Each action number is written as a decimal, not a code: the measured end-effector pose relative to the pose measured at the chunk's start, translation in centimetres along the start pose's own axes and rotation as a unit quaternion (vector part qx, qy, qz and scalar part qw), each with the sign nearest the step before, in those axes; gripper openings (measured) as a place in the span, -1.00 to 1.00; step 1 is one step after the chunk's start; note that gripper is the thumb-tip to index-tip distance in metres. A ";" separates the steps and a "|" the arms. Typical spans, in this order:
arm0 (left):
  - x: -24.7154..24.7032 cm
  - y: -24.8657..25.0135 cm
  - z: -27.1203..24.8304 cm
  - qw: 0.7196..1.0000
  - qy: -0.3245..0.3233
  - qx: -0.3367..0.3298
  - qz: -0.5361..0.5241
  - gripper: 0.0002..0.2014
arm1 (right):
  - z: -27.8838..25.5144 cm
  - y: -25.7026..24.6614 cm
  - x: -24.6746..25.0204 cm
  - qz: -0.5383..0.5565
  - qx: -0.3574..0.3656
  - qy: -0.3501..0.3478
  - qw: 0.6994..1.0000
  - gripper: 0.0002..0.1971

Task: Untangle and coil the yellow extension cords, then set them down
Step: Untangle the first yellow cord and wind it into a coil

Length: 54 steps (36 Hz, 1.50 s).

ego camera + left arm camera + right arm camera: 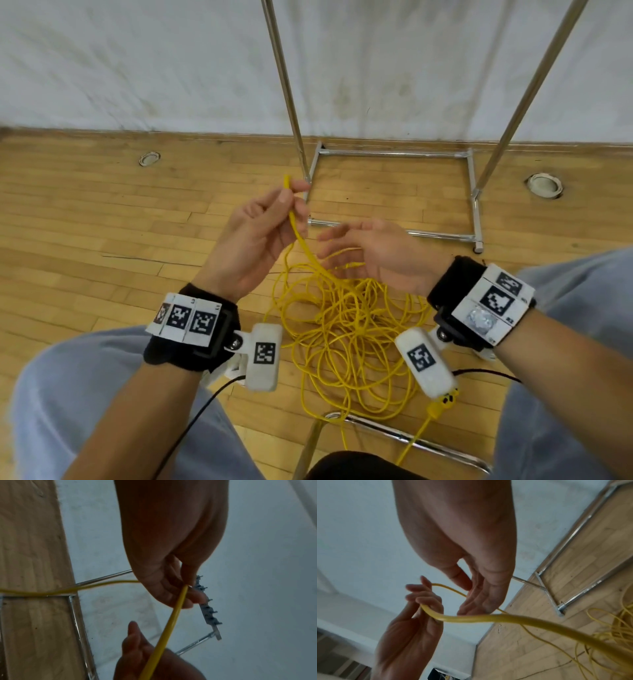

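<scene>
A tangled heap of yellow cord (349,329) lies on the wooden floor between my knees. Its yellow plug (445,401) rests near my right wrist. My left hand (294,192) is raised above the heap and pinches one strand (164,635) between thumb and fingertips, with a short end sticking up past them. From the pinch the strand drops into the heap. My right hand (329,250) hovers beside it, palm toward the left hand and fingers straight. Strands run close by its fingers (467,597), but none is gripped. The right wrist view also shows the left hand (423,599) holding the cord (488,618).
A chrome rack (394,154) stands against the white wall, its two uprights rising just beyond my hands. Round floor sockets (149,158) (544,185) sit left and right. A chair's metal frame (394,435) and a black cable (205,404) lie below the heap.
</scene>
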<state>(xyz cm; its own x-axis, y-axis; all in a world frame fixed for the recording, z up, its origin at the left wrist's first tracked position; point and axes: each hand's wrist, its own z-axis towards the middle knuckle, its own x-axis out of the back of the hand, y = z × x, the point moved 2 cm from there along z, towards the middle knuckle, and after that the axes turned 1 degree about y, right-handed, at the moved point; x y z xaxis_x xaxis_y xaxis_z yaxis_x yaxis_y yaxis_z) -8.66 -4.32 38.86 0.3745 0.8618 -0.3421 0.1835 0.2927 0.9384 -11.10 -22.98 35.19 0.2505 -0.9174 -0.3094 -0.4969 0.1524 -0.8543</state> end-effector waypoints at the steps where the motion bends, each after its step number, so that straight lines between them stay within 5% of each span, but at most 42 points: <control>1: -0.7 -0.2 -0.3 0.999 -0.030 0.003 0.033 -0.74 | 0.1 -0.2 0.1 0.020 0.007 0.002 1.000 -0.75; 7: -3.5 -3.2 -1.6 0.954 -0.187 0.051 0.229 -0.81 | 0.8 -0.3 1.1 0.104 -0.029 0.010 0.994 -0.54; 11: -3.0 -3.8 -1.4 0.939 -0.201 0.104 0.258 -0.76 | 0.8 -0.5 1.8 0.149 -0.018 0.049 0.987 -0.77; 14: -2.6 -3.8 -1.3 0.942 -0.124 0.182 0.254 -0.58 | 0.9 -1.3 2.3 0.194 0.051 0.069 0.977 -0.87; 17: -1.8 -4.4 -0.5 0.957 0.031 0.266 0.113 -0.38 | 0.4 -2.7 2.1 0.208 0.124 0.032 0.970 -0.85; 19: -1.6 -4.4 0.0 0.956 0.079 0.282 0.004 -0.34 | -0.4 -3.5 1.5 0.193 0.158 -0.021 0.968 -0.83; 23: -0.9 -3.6 0.7 0.947 0.111 0.261 -0.148 -0.38 | -1.9 -3.6 0.1 0.106 0.157 -0.138 0.972 -0.78; 26: 0.3 -3.3 1.3 0.952 0.099 0.242 -0.158 -0.36 | -2.5 -2.5 -0.5 -0.030 0.106 -0.224 0.968 -0.79; 32: 1.4 -2.2 1.7 0.952 0.151 0.139 -0.225 -0.72 | -1.9 -0.6 -0.4 -0.137 0.011 -0.209 0.968 -0.80; 39: -0.9 -1.9 0.4 0.997 0.015 0.068 -0.036 -0.77 | -0.8 -0.4 0.0 -0.075 0.001 -0.052 0.996 -0.85; 41: -2.0 -2.4 -0.1 0.997 -0.030 0.069 0.023 -0.77 | -0.7 -0.6 0.0 -0.047 0.004 -0.031 0.998 -0.71; 44: -3.3 -3.6 -0.9 0.980 -0.122 0.091 0.126 -0.80 | -0.4 -0.5 0.2 0.003 -0.018 -0.038 0.999 -0.40; 54: -3.8 -5.5 -1.3 0.907 -0.196 0.142 0.346 -0.74 | 0.8 0.0 2.2 0.149 -0.064 0.090 0.983 -0.72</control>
<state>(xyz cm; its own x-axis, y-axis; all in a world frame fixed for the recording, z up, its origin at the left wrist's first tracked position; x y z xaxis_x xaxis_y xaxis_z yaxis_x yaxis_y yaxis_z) -12.31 -8.69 35.06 0.7734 0.5687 0.2802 -0.0127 -0.4280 0.9037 -9.84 -24.70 34.15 -0.0677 -0.8912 -0.4486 -0.6299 0.3869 -0.6735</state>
